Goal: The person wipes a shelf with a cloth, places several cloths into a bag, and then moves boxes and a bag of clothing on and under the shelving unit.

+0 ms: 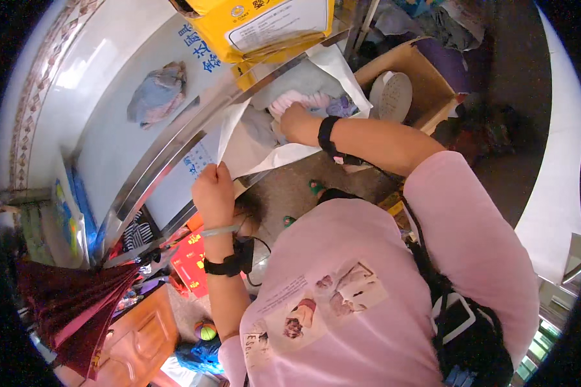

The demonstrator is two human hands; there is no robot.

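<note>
A white bag, wide open at its mouth, holds folded grey cloth, a pink ruffled cloth and a purple patterned cloth. My left hand pinches the bag's near left edge between thumb and fingers. Inside the bag, my right hand has its fingers curled at the pink cloth; whether it grips the cloth cannot be told, as the fingertips are hidden. Both wrists wear black straps.
Above the bag, a yellow package stands by a metal-edged shelf, where a bundle of blue-grey cloth lies. A cardboard box with a white round object is at the right. A maroon umbrella is at lower left.
</note>
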